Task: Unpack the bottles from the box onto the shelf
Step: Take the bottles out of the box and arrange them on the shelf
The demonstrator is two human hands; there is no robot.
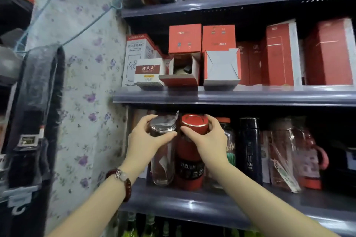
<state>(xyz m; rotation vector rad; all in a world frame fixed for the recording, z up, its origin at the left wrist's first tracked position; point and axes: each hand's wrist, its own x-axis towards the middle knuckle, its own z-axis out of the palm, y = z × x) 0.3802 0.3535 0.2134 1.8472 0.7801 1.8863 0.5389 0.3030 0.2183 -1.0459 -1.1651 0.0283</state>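
We are gripping two upright bottles on the shelf (pixel 192 206): left hand (pixel 146 140) fingers curling round the glass bottle (pixel 162 161) by its silver lid, right hand (pixel 208 140) fingers curling round the red vacuum bottle (pixel 189 165) touching it on the right.

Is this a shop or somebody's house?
Probably a shop or stockroom: boxed flasks in red cartons fill one shelf, and below it bottles stand in a row, some in plastic wrap.

Two hands (pixel 146 136), five bottles (pixel 192 152) on the lower shelf (pixel 192 204), one beaded bracelet (pixel 123 179)
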